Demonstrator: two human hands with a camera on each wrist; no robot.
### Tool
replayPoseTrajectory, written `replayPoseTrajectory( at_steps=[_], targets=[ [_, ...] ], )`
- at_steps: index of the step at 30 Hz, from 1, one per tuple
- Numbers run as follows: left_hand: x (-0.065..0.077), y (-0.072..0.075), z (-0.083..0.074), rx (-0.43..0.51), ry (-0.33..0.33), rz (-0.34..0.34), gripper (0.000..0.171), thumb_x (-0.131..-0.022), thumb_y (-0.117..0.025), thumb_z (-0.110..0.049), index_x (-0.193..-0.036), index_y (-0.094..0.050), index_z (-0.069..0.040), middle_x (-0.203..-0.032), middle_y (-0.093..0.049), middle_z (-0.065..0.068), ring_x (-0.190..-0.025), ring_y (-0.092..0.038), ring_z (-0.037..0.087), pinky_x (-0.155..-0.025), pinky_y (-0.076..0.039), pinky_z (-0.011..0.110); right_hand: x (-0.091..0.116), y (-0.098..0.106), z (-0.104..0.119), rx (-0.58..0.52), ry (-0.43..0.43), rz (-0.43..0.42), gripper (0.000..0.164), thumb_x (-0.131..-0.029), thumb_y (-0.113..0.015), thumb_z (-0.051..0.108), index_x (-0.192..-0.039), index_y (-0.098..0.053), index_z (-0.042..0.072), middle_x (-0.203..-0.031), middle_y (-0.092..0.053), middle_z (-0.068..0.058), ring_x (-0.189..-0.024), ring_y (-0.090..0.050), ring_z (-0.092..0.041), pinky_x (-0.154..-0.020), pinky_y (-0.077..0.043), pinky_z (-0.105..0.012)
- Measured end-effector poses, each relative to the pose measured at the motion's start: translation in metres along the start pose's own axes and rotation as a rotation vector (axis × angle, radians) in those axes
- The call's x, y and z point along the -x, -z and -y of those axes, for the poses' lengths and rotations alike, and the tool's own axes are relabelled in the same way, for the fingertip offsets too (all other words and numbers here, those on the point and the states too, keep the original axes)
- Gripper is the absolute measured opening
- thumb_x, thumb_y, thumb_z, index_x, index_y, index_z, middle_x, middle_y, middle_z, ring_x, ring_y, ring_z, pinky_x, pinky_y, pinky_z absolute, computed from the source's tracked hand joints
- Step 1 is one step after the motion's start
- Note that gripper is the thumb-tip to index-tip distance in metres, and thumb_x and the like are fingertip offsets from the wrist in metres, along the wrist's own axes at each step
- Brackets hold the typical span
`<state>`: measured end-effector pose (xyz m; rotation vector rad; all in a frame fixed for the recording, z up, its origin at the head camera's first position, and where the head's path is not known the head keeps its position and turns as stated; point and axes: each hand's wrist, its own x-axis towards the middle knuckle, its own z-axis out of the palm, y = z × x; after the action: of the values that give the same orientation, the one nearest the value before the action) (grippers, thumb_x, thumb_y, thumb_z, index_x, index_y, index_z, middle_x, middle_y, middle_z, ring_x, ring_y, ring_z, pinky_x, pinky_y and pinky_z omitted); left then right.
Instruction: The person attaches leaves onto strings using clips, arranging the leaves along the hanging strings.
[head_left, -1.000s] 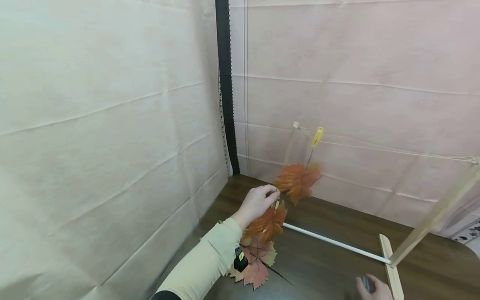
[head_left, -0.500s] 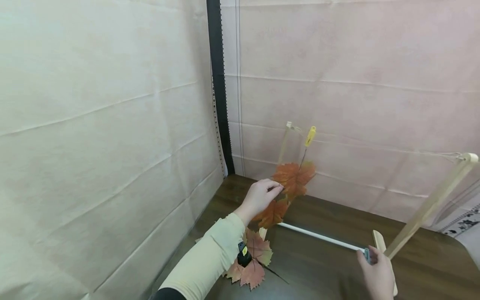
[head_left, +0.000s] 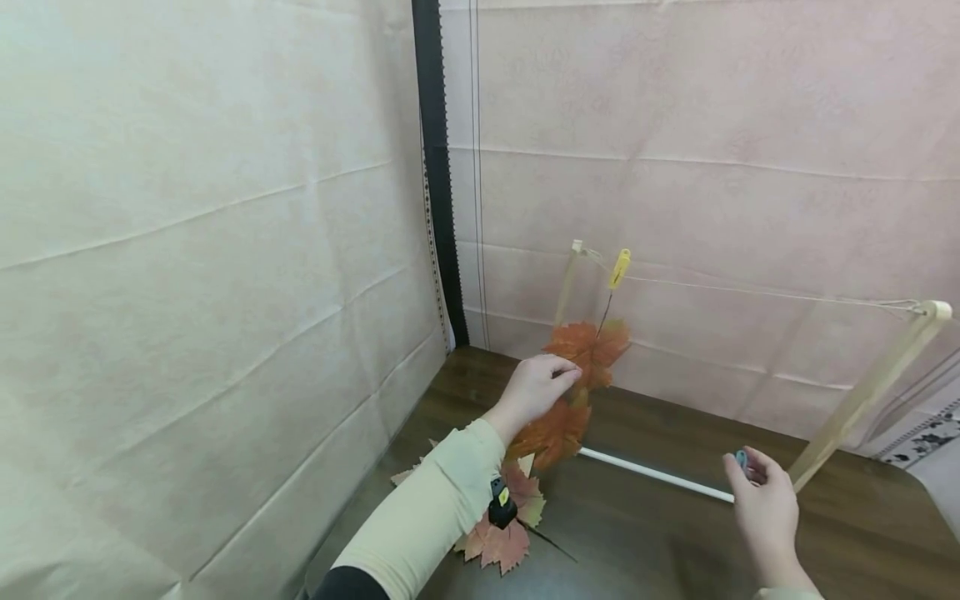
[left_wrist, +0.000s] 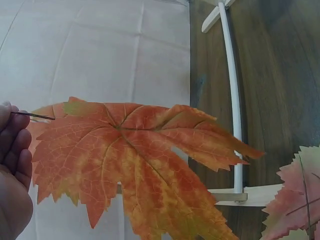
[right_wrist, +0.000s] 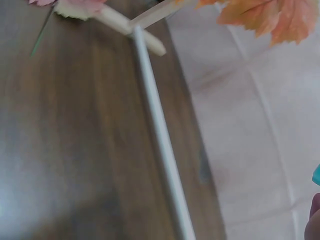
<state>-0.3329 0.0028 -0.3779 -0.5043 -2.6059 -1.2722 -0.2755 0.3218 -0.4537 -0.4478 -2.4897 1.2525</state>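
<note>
My left hand pinches the thin dark stem of an orange leaf, which hangs below the fingers. In the left wrist view this leaf spreads wide beside the fingertips. Just behind the hand, a second orange leaf hangs by its stem from a yellow clothespin on a string line. To the right, my right hand holds a small teal clothespin between thumb and fingers, below the line. Only a corner of that clothespin shows in the right wrist view.
The line runs between wooden posts, joined low down by a white rod. Pinkish leaves lie on the dark wooden table, partly under my left forearm. Pale cloth walls stand behind and at the left.
My right hand has risen from the bottom edge with the teal clothespin. My left hand has shifted slightly right and up with its leaf. The head view has turned a little.
</note>
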Motion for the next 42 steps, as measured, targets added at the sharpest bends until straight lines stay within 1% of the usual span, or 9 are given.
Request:
replayPoseTrajectory(
  at_steps=[7, 11, 14, 18, 23, 27, 32, 37, 42],
  targets=[
    [-0.005, -0.007, -0.015, -0.027, -0.04, 0.0, 0.026, -0.096, -0.052, -0.032, -0.106, -0.07, -0.017, -0.106, -0.066, -0.008, -0.102, -0.058, 0.008, -0.087, -0.045, 0.024, -0.008, 0.008, 0.026, -0.059, -0.003, -0.019, 0.057, -0.092, -0.053, 0.043, -0.133, -0.049, 0.004, -0.111, -0.053, -0.003, -0.083, -0.042, 0.008, -0.064, -0.038, -0.01],
    [-0.01, -0.012, -0.023, -0.056, -0.083, -0.005, 0.025, -0.097, -0.05, -0.031, -0.103, -0.07, -0.017, -0.104, -0.065, -0.008, -0.102, -0.058, 0.008, -0.088, -0.044, 0.023, -0.014, 0.013, 0.042, -0.097, 0.029, -0.034, 0.055, -0.092, -0.054, 0.041, -0.134, -0.05, 0.005, -0.108, -0.053, 0.0, -0.083, -0.044, 0.007, -0.064, -0.039, -0.008],
    [-0.013, -0.017, -0.027, -0.077, -0.104, -0.014, 0.024, -0.098, -0.05, -0.029, -0.1, -0.071, -0.018, -0.104, -0.066, -0.008, -0.105, -0.057, 0.008, -0.096, -0.039, 0.028, -0.018, 0.017, 0.054, -0.121, 0.047, -0.039, 0.055, -0.092, -0.054, 0.04, -0.135, -0.049, 0.005, -0.109, -0.053, 0.0, -0.085, -0.045, 0.006, -0.065, -0.039, -0.007],
    [-0.015, -0.023, -0.033, -0.14, -0.079, -0.054, 0.022, -0.097, -0.05, -0.03, -0.098, -0.071, -0.02, -0.103, -0.066, -0.009, -0.107, -0.056, 0.011, -0.097, -0.036, 0.038, -0.023, 0.022, 0.068, -0.163, 0.045, -0.032, 0.056, -0.093, -0.053, 0.039, -0.137, -0.045, 0.006, -0.112, -0.051, 0.004, -0.09, -0.044, 0.005, -0.071, -0.038, -0.007],
    [-0.016, -0.027, -0.04, -0.198, -0.04, -0.09, 0.024, -0.097, -0.051, -0.033, -0.105, -0.071, -0.022, -0.102, -0.066, -0.011, -0.104, -0.057, 0.012, -0.088, -0.037, 0.037, -0.027, 0.028, 0.081, -0.177, 0.055, -0.015, 0.056, -0.094, -0.051, 0.04, -0.14, -0.042, 0.01, -0.12, -0.049, 0.001, -0.101, -0.045, -0.004, -0.074, -0.038, -0.008],
    [-0.019, -0.028, -0.042, -0.17, -0.038, -0.091, 0.025, -0.096, -0.052, -0.03, -0.109, -0.071, -0.019, -0.103, -0.068, -0.009, -0.103, -0.059, 0.012, -0.093, -0.039, 0.033, -0.031, 0.032, 0.091, -0.153, 0.072, 0.004, 0.056, -0.094, -0.05, 0.042, -0.141, -0.042, 0.013, -0.127, -0.049, -0.004, -0.109, -0.046, -0.011, -0.072, -0.039, -0.008],
    [-0.023, -0.03, -0.047, -0.113, -0.034, -0.076, 0.025, -0.096, -0.054, -0.027, -0.111, -0.07, -0.016, -0.106, -0.068, -0.007, -0.104, -0.059, 0.012, -0.09, -0.043, 0.026, -0.035, 0.035, 0.108, -0.161, 0.09, 0.011, 0.056, -0.093, -0.052, 0.042, -0.14, -0.044, 0.014, -0.122, -0.052, -0.003, -0.103, -0.051, -0.009, -0.069, -0.041, -0.01],
    [-0.027, -0.031, -0.055, -0.112, -0.048, -0.073, 0.025, -0.096, -0.054, -0.027, -0.112, -0.07, -0.015, -0.11, -0.067, -0.007, -0.107, -0.058, 0.012, -0.095, -0.04, 0.027, -0.037, 0.038, 0.127, -0.164, 0.105, 0.015, 0.055, -0.093, -0.051, 0.045, -0.14, -0.043, 0.017, -0.129, -0.051, -0.007, -0.113, -0.051, -0.018, -0.074, -0.041, -0.016],
    [-0.031, -0.033, -0.063, -0.107, -0.045, -0.089, 0.025, -0.096, -0.054, -0.027, -0.112, -0.07, -0.017, -0.11, -0.067, -0.008, -0.105, -0.057, 0.012, -0.096, -0.038, 0.031, -0.038, 0.041, 0.145, -0.204, 0.102, 0.035, 0.056, -0.093, -0.048, 0.047, -0.143, -0.039, 0.023, -0.141, -0.042, -0.007, -0.125, -0.043, -0.026, -0.092, -0.042, -0.035]
  ],
)
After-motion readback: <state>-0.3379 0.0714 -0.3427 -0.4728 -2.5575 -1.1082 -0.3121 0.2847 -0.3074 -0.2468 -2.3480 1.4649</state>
